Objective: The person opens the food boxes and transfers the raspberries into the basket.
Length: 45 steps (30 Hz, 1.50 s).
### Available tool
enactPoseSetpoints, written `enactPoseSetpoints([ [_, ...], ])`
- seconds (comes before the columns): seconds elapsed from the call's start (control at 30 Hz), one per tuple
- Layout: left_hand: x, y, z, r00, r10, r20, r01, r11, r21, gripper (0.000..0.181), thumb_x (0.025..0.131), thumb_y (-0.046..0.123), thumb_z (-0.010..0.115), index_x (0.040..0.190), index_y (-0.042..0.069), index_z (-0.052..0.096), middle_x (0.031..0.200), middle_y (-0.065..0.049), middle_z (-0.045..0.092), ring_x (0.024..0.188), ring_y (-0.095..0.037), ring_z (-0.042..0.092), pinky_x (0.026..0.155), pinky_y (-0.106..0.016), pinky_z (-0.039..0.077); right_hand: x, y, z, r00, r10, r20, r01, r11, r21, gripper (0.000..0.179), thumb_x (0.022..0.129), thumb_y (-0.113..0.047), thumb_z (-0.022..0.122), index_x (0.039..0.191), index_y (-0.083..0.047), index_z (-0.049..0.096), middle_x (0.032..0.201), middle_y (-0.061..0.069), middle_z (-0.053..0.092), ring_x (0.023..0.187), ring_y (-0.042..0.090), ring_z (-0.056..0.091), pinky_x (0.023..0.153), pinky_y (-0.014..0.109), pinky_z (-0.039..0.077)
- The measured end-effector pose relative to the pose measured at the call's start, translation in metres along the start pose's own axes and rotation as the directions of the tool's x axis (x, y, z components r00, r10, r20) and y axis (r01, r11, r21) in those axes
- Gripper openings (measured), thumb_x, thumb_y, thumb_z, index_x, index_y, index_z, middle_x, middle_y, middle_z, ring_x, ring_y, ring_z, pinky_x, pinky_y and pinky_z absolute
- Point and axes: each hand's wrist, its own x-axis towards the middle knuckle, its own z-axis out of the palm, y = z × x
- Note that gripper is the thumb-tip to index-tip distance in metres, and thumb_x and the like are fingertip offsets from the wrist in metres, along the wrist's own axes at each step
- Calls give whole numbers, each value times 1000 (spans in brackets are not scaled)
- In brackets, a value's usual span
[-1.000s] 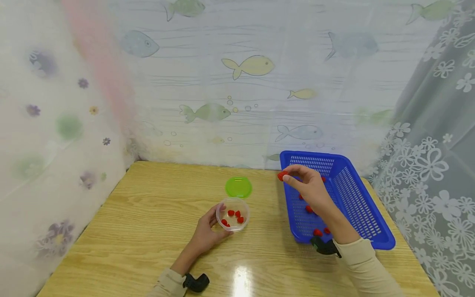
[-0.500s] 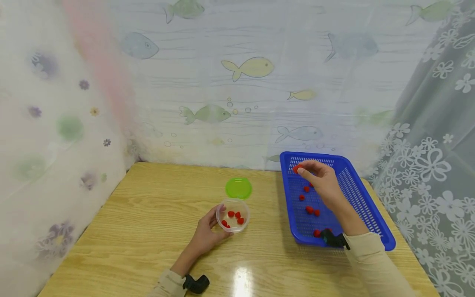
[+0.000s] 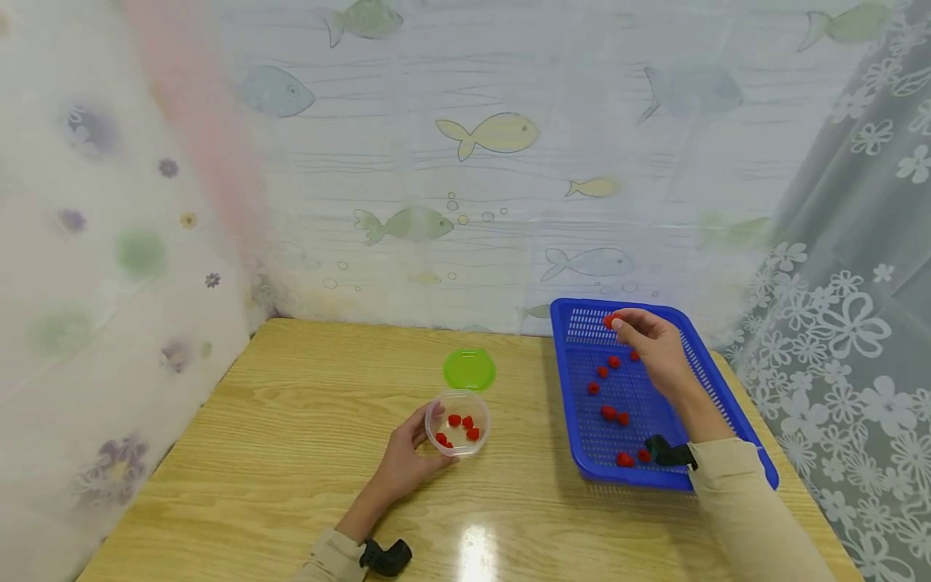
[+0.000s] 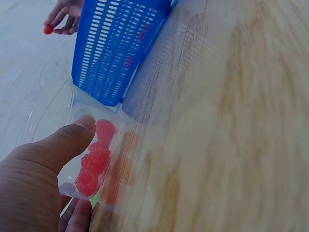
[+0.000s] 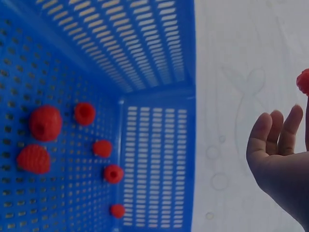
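My left hand holds a clear round plastic tub on the table, thumb on the near side and fingers around the left. Several red raspberries lie in the bottom of that tub. Between thumb and fingertips my right hand pinches one raspberry, above the far part of the blue basket. Several more raspberries are scattered over the basket's floor. In the right wrist view the pinched raspberry shows only at the right edge.
A green lid lies flat on the wooden table, just behind the tub. The slotted basket stands at the table's right side, its walls raised. Behind the table hangs a fish-print curtain.
My right hand, pinching the raspberry, has moved rightward and slightly away, from the basket's left rim to above its far part. The left hand and tub have stayed in place.
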Motion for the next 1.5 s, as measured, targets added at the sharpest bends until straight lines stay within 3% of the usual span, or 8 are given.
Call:
enactPoseSetpoints([
  [0.47, -1, 4, 2, 1000, -12, 1, 12, 1000, 0, 89, 75, 2, 89, 152, 4, 45, 150, -20, 50, 136, -36, 53, 109, -41, 48, 10, 14, -12, 1000, 15, 17, -16, 1000, 25, 20, 101, -21, 64, 116, -9, 69, 101, -18, 71, 99, 2, 62, 81, 12, 55],
  [0.83, -1, 4, 2, 1000, -19, 5, 19, 1000, -5, 88, 75, 1, 89, 152, 4, 45, 150, -21, 51, 136, -36, 53, 109, -42, 48, 10, 15, -15, 999, 42, 9, -43, 997, 61, 19, 101, -22, 65, 116, -11, 70, 101, -17, 70, 99, 2, 63, 84, 14, 55],
  [1.03, 0, 4, 2, 1000, -11, 5, 11, 1000, -5, 89, 75, 1, 89, 152, 5, 44, 151, -20, 50, 135, -36, 54, 109, -41, 48, 9, 11, -15, 997, 74, -18, -73, 997, 29, 21, 101, -27, 64, 117, -13, 69, 102, -18, 67, 97, 2, 61, 82, 11, 53],
  [1.2, 0, 4, 2, 1000, 1, 6, -1, 1000, -4, 89, 75, 2, 89, 152, 4, 44, 150, -21, 50, 134, -36, 54, 108, -41, 49, 9, 8, -15, 995, 93, -43, -93, 996, 9, 15, 101, -30, 65, 112, -22, 69, 103, -17, 63, 93, 2, 60, 80, 12, 52],
  [1.33, 0, 4, 2, 1000, 8, 5, -8, 1000, -5, 90, 75, 2, 89, 152, 3, 44, 150, -21, 50, 134, -36, 55, 108, -41, 49, 9, 7, -14, 996, 82, -44, -81, 996, 25, 14, 101, -29, 65, 111, -21, 69, 104, -14, 64, 93, 2, 61, 80, 11, 53],
  [1.5, 0, 4, 2, 1000, 10, 2, -10, 1000, -1, 89, 75, 3, 89, 152, 3, 44, 149, -21, 51, 134, -36, 55, 108, -40, 49, 8, 0, -10, 999, 41, -18, -39, 992, 116, 10, 101, -22, 65, 110, -19, 69, 105, -10, 65, 100, 5, 61, 85, 12, 55],
])
